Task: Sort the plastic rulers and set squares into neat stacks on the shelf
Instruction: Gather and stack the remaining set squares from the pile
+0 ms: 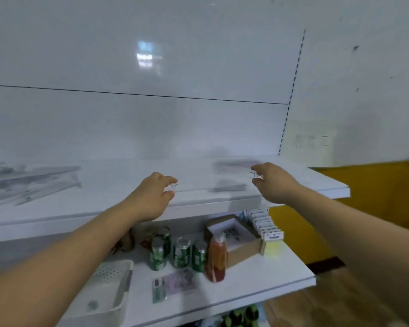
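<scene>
The clear plastic piece (pixel 213 180) is basically see-through, so all I can really make out is a little corner at each end; whether it's a ruler or a set square, I can't tell. It sits just above the front part of the upper shelf (pixel 118 175), about the middle of the frame, stretched between my two hands.

My left hand (pixel 151 199) has its end pinched, with finger and thumb curled in on that corner. My right hand (pixel 274 182) does the same at the other end, a bit higher and further back. The fingers of both hands are bent and close together on the plastic, not spread. A couple of grey shadows lie on the shelf under it.

Way over at the left edge of the frame, well apart from my hands, is the blurry pile of rulers and set squares (pixel 31 182), lying flat on the same shelf.

Below, on the lower shelf (pixel 257 272), there are green cans (pixel 182 253), a reddish bottle (pixel 216 258) just beside them, an open cardboard box (pixel 236 241) and a white basket (pixel 111 279) toward the lower left.
</scene>
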